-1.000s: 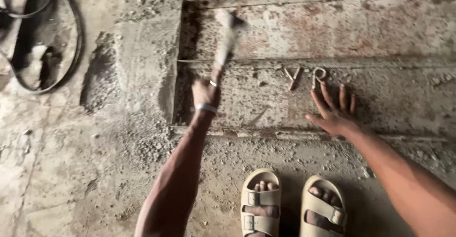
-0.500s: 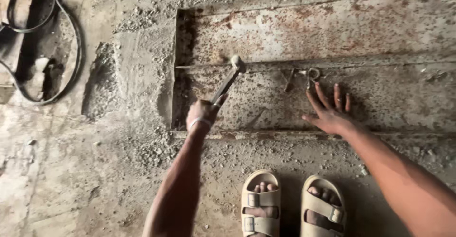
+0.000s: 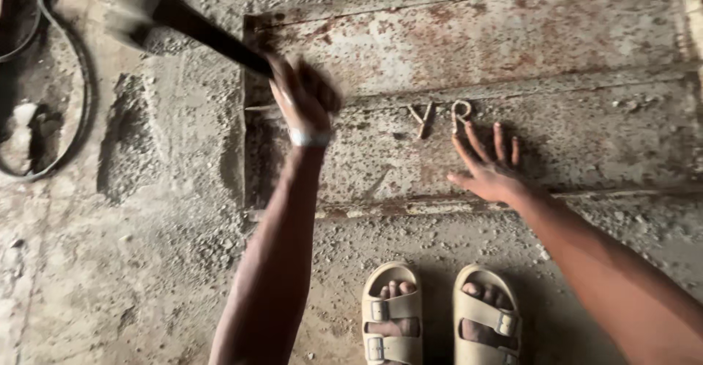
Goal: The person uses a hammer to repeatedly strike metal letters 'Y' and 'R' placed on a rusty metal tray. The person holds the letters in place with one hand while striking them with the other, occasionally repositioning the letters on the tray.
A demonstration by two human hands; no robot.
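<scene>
Head view looks straight down at a dusty concrete floor (image 3: 146,262) and a rusty metal plate (image 3: 512,35) lying on it. The left hand (image 3: 304,98), blurred by motion, is closed around the dark handle of a hammer (image 3: 183,21); the handle slants up and to the left, and the blurred head sits over the floor beyond the plate's upper left corner. A pale band circles that wrist. The right hand (image 3: 491,171) lies open and flat on the plate, fingers spread, gripping nothing. Just above its fingertips rest two small bent metal pieces (image 3: 439,116) side by side on the plate, one forked, one looped; the fingertips come close, though contact cannot be told. The hammer is well apart from these pieces. At the left edge a dark cable (image 3: 73,101) curves over the floor. At the bottom, two feet in beige sandals (image 3: 439,317) stand on the floor just below the plate
</scene>
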